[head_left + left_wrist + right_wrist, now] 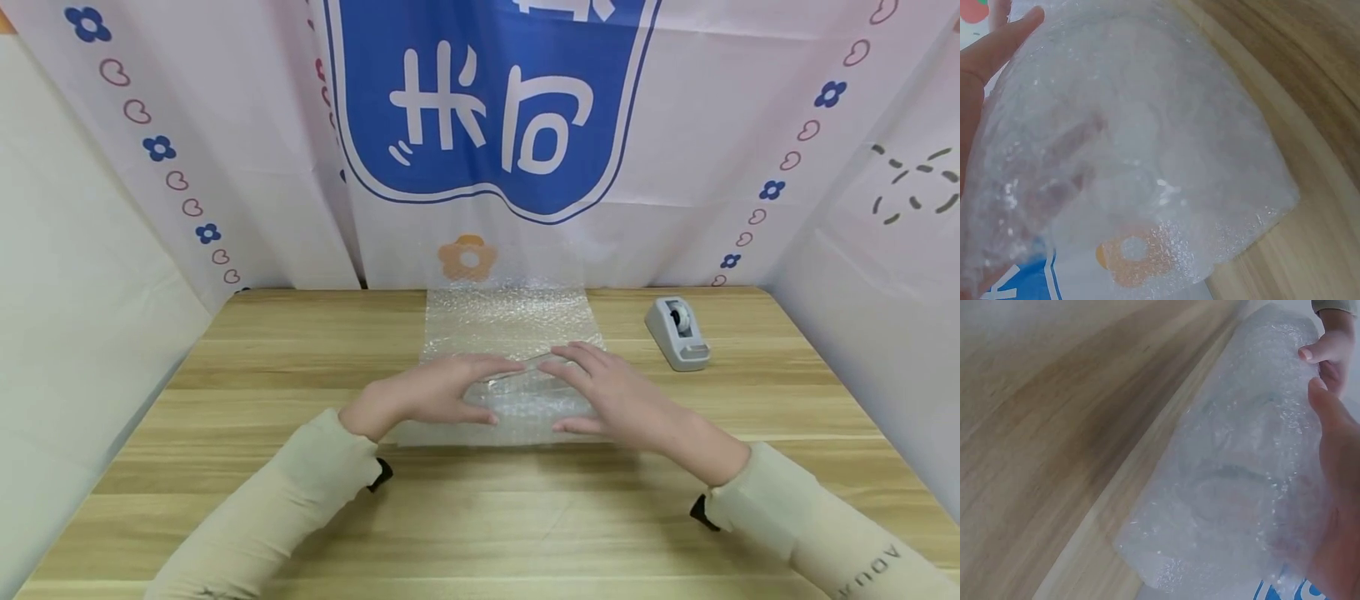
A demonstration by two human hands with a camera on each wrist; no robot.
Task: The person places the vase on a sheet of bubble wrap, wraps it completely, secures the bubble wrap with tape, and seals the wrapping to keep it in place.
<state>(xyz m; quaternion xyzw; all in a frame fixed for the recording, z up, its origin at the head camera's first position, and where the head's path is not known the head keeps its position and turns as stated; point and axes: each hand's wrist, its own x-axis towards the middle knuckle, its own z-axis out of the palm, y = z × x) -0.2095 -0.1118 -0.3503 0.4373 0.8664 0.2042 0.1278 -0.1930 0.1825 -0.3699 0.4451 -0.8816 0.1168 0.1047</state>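
Observation:
A sheet of clear bubble wrap [502, 321] runs from the back edge of the table toward me, its near part folded over a clear, rounded object [517, 372]. Through the plastic in the right wrist view only curved outlines of that object show, so its kind cannot be told. My left hand [442, 387] grips the folded bubble wrap [1166, 125] at its left end, fingers on the far side and thumb on the near side. Some of its fingers appear blurred through the plastic in the left wrist view. At the right end, my right hand [626, 396] holds the roll likewise.
A grey tape dispenser [678, 333] with a roll of tape stands at the back right of the wooden table [300, 333]. Behind the table hangs a white printed cloth [712, 100] with a blue emblem. Pale cloth walls close off both sides.

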